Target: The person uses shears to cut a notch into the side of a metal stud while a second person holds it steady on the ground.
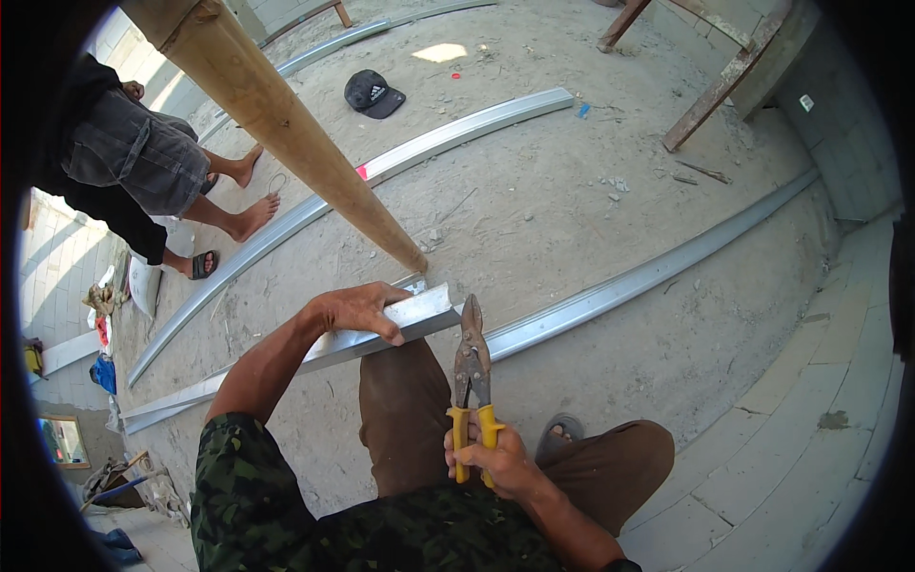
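A long silvery metal channel (pixel 426 306) lies across my bent knee, its near end raised off the ground. My left hand (pixel 357 313) is closed around it a little short of that end, thumb along the side. In my right hand (pixel 500 462) are tin snips (pixel 472 357) with yellow handles, held upright. The worn grey jaws stand right at the channel's cut end; whether they bite on the metal I cannot tell. The handles are slightly apart.
A slanting bamboo pole (pixel 295 143) meets the ground just beyond the channel. More metal channels (pixel 610 296) lie on the dusty floor. Two people's legs (pixel 224 214) are at the left. A dark cap (pixel 373 94) and a wooden trestle (pixel 720 91) are farther off; a block wall (pixel 791 448) curves at right.
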`<state>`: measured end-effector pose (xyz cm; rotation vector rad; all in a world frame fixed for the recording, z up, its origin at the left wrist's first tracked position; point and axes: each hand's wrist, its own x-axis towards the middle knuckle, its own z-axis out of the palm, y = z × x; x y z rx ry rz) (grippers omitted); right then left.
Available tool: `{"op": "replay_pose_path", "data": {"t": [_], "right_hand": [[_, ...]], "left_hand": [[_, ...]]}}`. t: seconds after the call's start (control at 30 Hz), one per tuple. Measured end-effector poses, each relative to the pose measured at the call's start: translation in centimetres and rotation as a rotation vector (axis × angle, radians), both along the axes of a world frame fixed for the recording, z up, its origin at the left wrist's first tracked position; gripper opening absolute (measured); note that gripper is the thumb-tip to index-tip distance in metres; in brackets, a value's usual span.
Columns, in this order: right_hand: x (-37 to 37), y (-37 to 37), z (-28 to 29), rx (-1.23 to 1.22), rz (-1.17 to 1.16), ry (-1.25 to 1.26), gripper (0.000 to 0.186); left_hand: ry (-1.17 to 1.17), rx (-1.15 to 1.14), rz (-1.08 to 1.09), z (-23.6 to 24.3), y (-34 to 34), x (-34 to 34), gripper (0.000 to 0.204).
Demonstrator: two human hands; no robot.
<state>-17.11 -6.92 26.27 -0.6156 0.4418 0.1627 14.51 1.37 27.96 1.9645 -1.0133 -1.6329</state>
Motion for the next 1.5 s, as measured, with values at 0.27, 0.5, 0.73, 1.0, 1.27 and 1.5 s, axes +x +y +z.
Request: {"op": "replay_pose_path", "data": {"t": [0.27, 0.5, 0.73, 1.0, 1.27, 1.5], "right_hand": [[-0.8, -1.9, 0.2, -0.125, -0.007, 0.041, 0.039], [-1.0, -2.9, 4.0, -0.286, -0.28, -0.03, 0.033], [0.7, -0.9, 2.2, -0.458, 0.253, 0.069, 0.034], [-0.7, -1.9, 5.1, -1.265, 0.025, 0.038, 0.062], [0.6, -2.8, 3.7, -1.462, 0.247, 0.105, 0.067], [0.7, -3.3, 5.3, -1.638, 0.315, 0.108, 0.068]], "left_hand": [[-0.032, -0.02, 0.009, -0.3, 0.1, -0.5, 0.091], [-0.039, -0.042, -0.001, -0.6, 0.3, -0.7, 0.092], [-0.023, -0.03, -0.001, -0.9, 0.4, -0.9, 0.093], [0.016, -0.045, 0.003, -2.3, 1.1, -0.5, 0.09], [-0.001, -0.093, -0.028, -2.5, 1.0, -0.6, 0.08], [0.0, -0.143, -0.044, -2.1, 1.1, -0.5, 0.082]]}}
